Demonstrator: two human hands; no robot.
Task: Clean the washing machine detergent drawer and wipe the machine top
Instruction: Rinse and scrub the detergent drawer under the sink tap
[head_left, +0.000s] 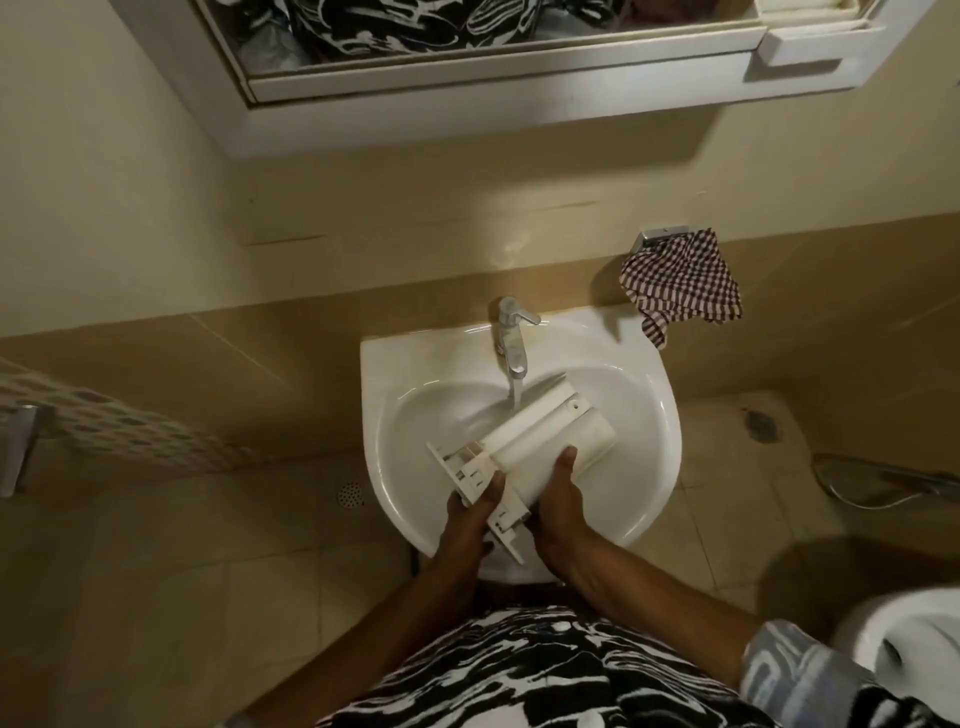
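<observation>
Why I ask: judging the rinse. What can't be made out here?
Head view only:
- Compartments of the detergent drawer: face away from the camera.
- Drain of the sink: hidden under the drawer.
- Fingers of left hand and right hand: behind the drawer.
- The toilet: cut off by the right edge.

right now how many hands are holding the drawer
2. The left hand grips the detergent drawer at its ribbed end; the right hand holds its smooth side, both over the sink.

The white plastic detergent drawer (540, 441) was held slantwise over the sink (652, 384) basin, its latticed end nearest the person, its smooth end by the tap (511, 338) stream
</observation>
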